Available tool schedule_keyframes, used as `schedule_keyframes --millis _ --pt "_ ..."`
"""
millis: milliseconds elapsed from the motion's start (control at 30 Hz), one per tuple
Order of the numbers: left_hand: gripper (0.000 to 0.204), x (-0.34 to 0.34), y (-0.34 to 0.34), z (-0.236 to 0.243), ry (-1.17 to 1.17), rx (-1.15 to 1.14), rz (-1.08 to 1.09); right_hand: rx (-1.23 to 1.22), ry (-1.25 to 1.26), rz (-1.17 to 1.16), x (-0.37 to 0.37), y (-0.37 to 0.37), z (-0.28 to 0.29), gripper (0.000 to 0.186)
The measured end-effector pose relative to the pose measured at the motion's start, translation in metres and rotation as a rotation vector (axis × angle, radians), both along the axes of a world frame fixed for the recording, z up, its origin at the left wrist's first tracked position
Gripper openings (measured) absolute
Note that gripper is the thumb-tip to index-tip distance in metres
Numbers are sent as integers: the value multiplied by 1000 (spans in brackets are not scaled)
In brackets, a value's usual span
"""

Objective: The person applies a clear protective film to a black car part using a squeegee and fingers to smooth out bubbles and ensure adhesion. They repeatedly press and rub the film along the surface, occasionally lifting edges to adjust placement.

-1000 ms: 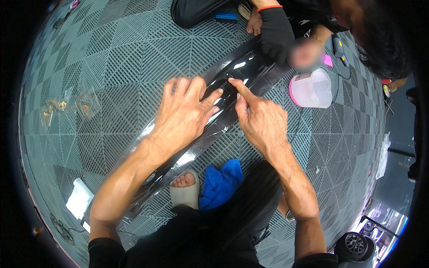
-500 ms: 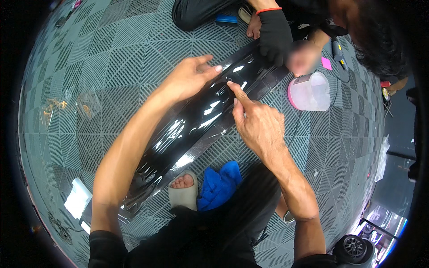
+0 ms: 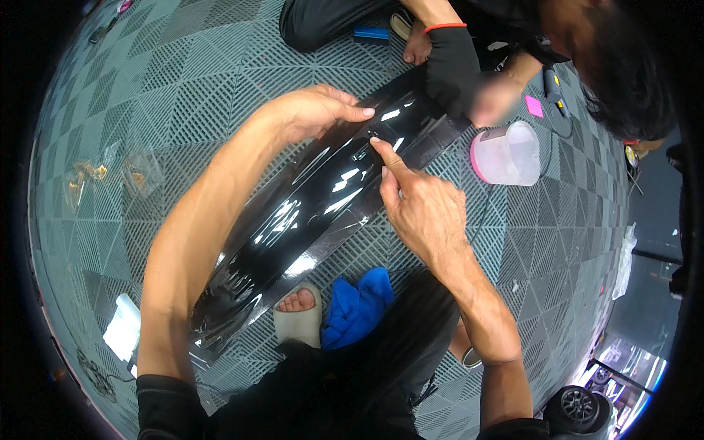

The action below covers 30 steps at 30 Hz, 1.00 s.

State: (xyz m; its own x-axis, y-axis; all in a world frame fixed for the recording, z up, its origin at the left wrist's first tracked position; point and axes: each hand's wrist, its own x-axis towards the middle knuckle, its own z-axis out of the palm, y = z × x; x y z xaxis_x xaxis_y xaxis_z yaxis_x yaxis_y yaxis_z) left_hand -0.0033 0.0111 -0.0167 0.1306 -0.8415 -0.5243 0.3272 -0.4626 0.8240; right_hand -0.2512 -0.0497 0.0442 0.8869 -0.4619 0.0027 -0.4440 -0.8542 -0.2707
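Grey-green slatted tiles (image 3: 242, 88) covered the floor in the head view, and across them, running from lower left to upper right, lay a long, glossy black panel (image 3: 315, 209), between the person's two hands. At its upper-left edge was the left hand (image 3: 319, 114), its thumb stretched over the edge; the other fingers were partly hidden, so I could not tell whether they gripped it. The right hand (image 3: 425, 209) had its forefinger extended, the tip against the panel's glossy surface, thumb spread a little apart and remaining fingers folded.

Right of the panel stood a translucent pail (image 3: 513, 150), pink along its lower left; whether that was liquid or coloured plastic could not be made out. Near it lay a pink square (image 3: 534, 107). A co-worker's dark-gloved hand (image 3: 451, 81) was at the panel's upper end. Crumpled clear plastic (image 3: 88, 180) lay well off to the left, its contents unclear, and a blue cloth (image 3: 356, 308) lay beside the person's sandal (image 3: 298, 323).
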Motion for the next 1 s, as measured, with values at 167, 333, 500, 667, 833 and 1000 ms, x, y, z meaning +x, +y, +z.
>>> schedule_keyframes --millis 167,333,500,667,833,1000 --pt "23 8 -7 2 -188 -8 -1 -33 39 11 2 0 4 47" --pt "27 10 -14 10 -314 -5 -39 -43 56 21 2 -1 7 46" --pt "35 12 -18 20 -459 -56 -122 -48 53 41 3 -3 8 46" --pt "37 15 -21 24 -613 -8 -154 -21 89 64 4 -5 9 49" --pt "41 11 -23 21 -784 29 -117 -11 99 56 4 -6 8 49" --pt "41 11 -20 22 -643 -32 -124 -30 83 61 4 -5 8 50"
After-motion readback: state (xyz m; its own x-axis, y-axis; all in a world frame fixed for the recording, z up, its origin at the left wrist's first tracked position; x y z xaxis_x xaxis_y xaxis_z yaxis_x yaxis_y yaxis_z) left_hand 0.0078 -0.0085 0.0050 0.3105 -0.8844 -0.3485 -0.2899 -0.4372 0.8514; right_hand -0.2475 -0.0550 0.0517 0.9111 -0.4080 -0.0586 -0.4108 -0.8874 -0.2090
